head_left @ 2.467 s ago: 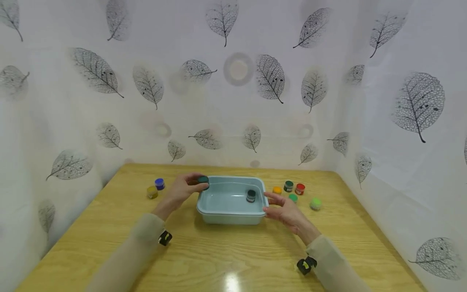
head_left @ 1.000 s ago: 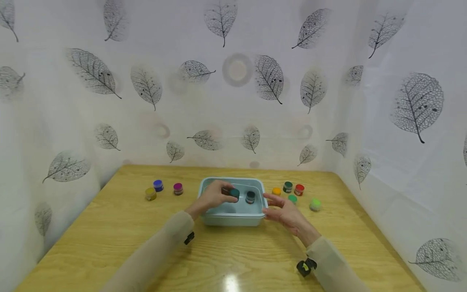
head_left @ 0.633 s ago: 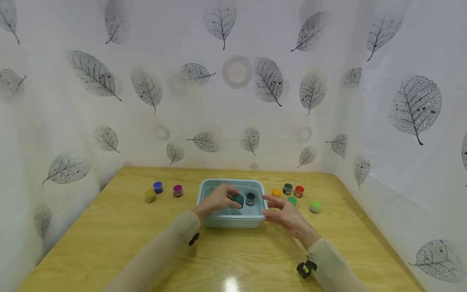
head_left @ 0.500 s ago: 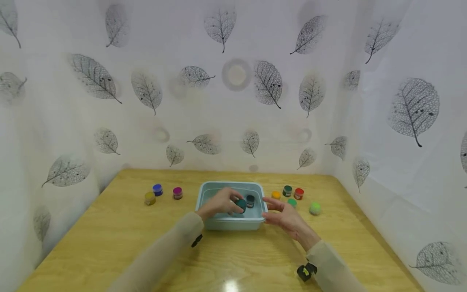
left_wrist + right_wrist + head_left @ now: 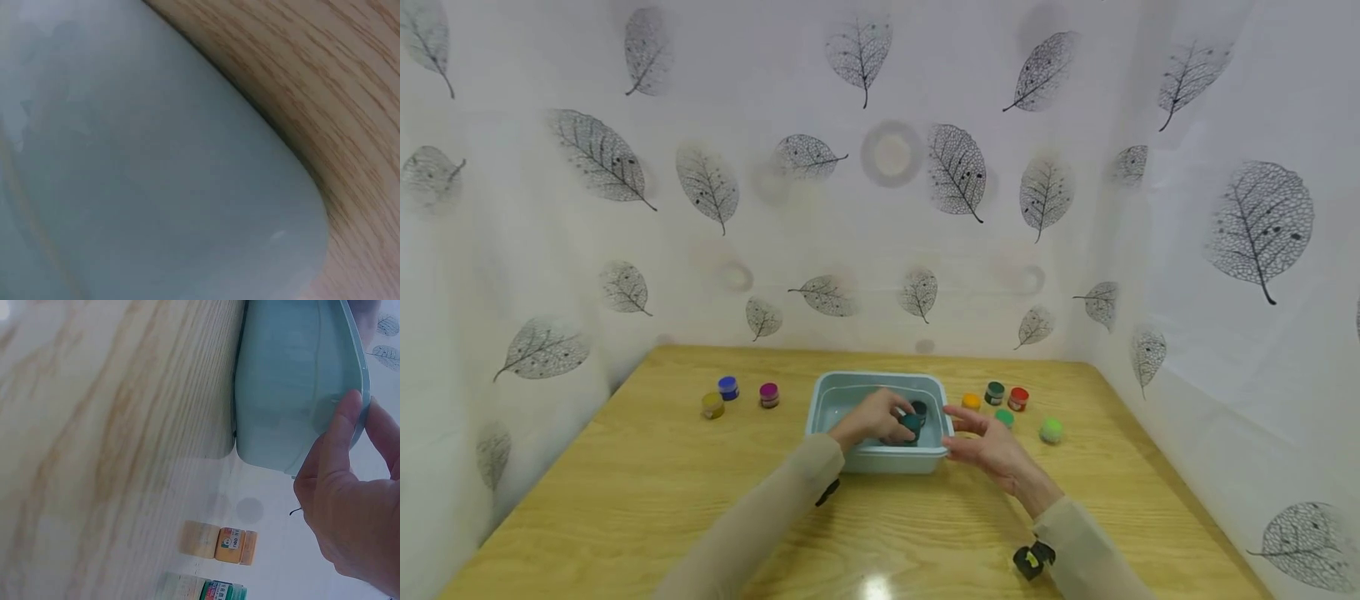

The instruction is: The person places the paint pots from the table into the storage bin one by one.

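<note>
A light blue plastic tub (image 5: pixel 883 463) stands on the wooden table. Inside it, toward the right end, my left hand (image 5: pixel 876 415) grips a small paint jar with a dark teal lid (image 5: pixel 912 422). Close behind that jar is a second one with a black lid (image 5: pixel 919 407), partly covered by my fingers. My right hand (image 5: pixel 992 448) holds the tub's right end; in the right wrist view its thumb and fingers lie at the rim. Only the tub's outer wall (image 5: pixel 187 169) and table grain fill the left wrist view, so the left hand is hidden there.
Left of the tub are purple (image 5: pixel 768 395), blue (image 5: pixel 728 387) and yellow (image 5: pixel 712 405) paint jars. To the right stand orange (image 5: pixel 971 402), dark green (image 5: pixel 995 392), red (image 5: pixel 1018 398), green (image 5: pixel 1004 418) and lime (image 5: pixel 1051 430) jars. A leaf-print curtain (image 5: pixel 887 233) encloses the table.
My left hand has carried the teal-lidded jar from the tub's left edge rightward and down into it, beside the black-lidded jar. The purple jar has come into sight. My right hand stays put.
</note>
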A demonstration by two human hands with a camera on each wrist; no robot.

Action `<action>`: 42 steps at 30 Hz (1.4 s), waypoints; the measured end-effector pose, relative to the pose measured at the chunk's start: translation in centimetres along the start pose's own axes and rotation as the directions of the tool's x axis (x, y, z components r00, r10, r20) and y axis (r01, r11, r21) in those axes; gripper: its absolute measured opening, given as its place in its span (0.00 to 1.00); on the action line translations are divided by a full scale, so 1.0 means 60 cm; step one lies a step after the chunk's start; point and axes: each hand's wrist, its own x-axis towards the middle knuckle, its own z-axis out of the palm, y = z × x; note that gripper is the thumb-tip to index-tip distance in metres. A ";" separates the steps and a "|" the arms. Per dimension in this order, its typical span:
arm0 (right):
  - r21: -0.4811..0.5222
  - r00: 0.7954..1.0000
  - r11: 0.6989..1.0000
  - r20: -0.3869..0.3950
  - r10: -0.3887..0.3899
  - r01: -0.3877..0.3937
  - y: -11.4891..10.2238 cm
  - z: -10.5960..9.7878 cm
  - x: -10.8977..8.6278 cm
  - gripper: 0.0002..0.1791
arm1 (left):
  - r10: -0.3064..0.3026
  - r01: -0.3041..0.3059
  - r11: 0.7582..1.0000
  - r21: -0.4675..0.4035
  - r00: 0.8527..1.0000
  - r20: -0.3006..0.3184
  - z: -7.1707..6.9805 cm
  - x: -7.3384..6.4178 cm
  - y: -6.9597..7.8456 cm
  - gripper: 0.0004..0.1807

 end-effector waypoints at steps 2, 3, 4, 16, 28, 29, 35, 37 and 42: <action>-0.003 1.000 1.000 -0.001 0.000 0.000 0.000 0.000 0.001 0.37 | -0.004 0.004 1.000 0.000 1.000 -0.003 0.003 0.003 0.000 0.21; -0.006 1.000 1.000 -0.001 -0.001 0.001 0.000 0.000 0.001 0.37 | -0.009 0.009 1.000 -0.003 1.000 -0.008 0.003 0.003 -0.001 0.21; -0.006 1.000 1.000 -0.001 0.000 0.000 0.000 0.000 0.001 0.37 | -0.015 0.015 1.000 -0.008 1.000 -0.012 0.004 0.004 -0.002 0.21; -0.006 1.000 1.000 -0.013 0.000 0.000 -0.004 0.000 0.007 0.37 | -0.037 0.046 0.990 0.133 0.997 -0.066 0.001 0.009 -0.002 0.20; -0.006 1.000 1.000 -0.004 0.009 -0.009 -0.004 0.001 0.004 0.38 | -0.057 0.062 0.994 0.095 0.997 -0.057 0.005 0.013 -0.007 0.20; -0.006 1.000 1.000 -0.005 0.011 -0.011 -0.005 0.001 0.004 0.38 | -0.057 0.063 0.994 0.093 0.997 -0.060 0.005 0.014 -0.008 0.20; -0.004 1.000 1.000 -0.008 0.017 -0.017 -0.004 0.001 0.004 0.37 | -0.079 0.083 0.995 0.061 0.995 -0.068 0.008 0.020 -0.012 0.19; -0.002 1.000 1.000 -0.010 0.019 -0.019 -0.003 0.000 0.004 0.37 | -0.087 0.090 0.995 0.038 0.994 -0.065 0.008 0.020 -0.011 0.19; 0.004 1.000 1.000 -0.010 0.020 -0.020 -0.002 0.000 0.004 0.37 | -0.103 0.101 0.994 -0.039 0.994 -0.037 0.009 0.017 -0.007 0.21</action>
